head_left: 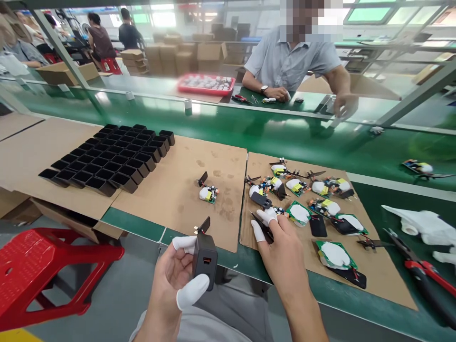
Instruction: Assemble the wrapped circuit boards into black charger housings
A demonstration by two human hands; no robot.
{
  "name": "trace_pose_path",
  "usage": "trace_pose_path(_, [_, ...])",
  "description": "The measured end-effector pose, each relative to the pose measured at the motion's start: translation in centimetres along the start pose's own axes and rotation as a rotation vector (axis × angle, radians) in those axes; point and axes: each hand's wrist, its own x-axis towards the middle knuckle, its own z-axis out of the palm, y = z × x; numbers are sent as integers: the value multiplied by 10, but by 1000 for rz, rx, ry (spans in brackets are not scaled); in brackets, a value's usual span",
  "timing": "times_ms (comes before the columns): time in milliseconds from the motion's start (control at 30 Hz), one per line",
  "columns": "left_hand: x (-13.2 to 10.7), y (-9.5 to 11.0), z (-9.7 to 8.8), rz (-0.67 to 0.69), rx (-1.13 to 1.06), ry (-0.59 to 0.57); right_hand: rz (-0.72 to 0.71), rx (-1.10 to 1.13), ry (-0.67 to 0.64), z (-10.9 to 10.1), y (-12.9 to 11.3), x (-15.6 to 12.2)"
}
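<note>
My left hand (174,280) is wrapped around a black charger case (204,261) with a USB port in its face. A small black end plate (204,224) with metal prongs sticks out at the case's far end. My right hand (285,247) reaches down to the boards on the right cardboard, thumb and index finger apart over a black plate (262,228). Whether it grips the plate is hard to see. White finger cots cover some fingertips of both hands. Just beyond the right fingertips lies another black end plate (261,199). One circuit board (209,194) sits alone on the middle cardboard.
Many empty black cases (107,159) stand in rows at left. Several circuit boards (335,255) with white pads spread over the right cardboard (384,289). Pliers (416,266) lie at right. A red stool (46,270) stands lower left. Across the green bench sits a co-worker (292,61) near a pink tray (181,88).
</note>
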Motion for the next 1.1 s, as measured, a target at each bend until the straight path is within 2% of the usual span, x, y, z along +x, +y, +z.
trace_pose_path(67, [9, 4, 0, 130, 158, 41, 9, 29, 51, -4, -4, 0])
trace_pose_path(167, [27, 9, 3, 519, 618, 248, -11, 143, 103, -11, -23, -1])
trace_pose_path(233, [40, 8, 7, 735, 830, 344, -41, 258, 66, -15, -46, -2])
trace_pose_path(300, [49, 1, 9, 803, 870, 293, -38, 388, -13, -15, -70, -2])
trace_pose_path(367, [54, -7, 9, 783, 834, 175, 25, 581, -119, -13, -90, -1])
trace_pose_path(433, [56, -13, 7, 731, 801, 105, 90, 712, -190, -7, -102, 1])
trace_pose_path(533, [60, -12, 2, 631, 806, 94, 134, 700, -168, 4, -107, 0])
trace_pose_path(600, [67, -6, 1, 580, 830, 69, 124, 633, -112, 12, -107, -5])
trace_pose_path(700, [79, 0, 4, 528, 827, -28, 83, 562, -64, 21, -105, -13])
trace_pose_path(833, [84, -2, 8, 477, 795, -83, 54, 527, -74, 25, -98, -15])
trace_pose_path(967, [81, -3, 1, 451, 777, -146, 67, 589, -128, 17, -81, 2])
trace_pose_path(1100, [81, 4, -7, 436, 769, -244, 51, 572, -255, 3, -72, 37])
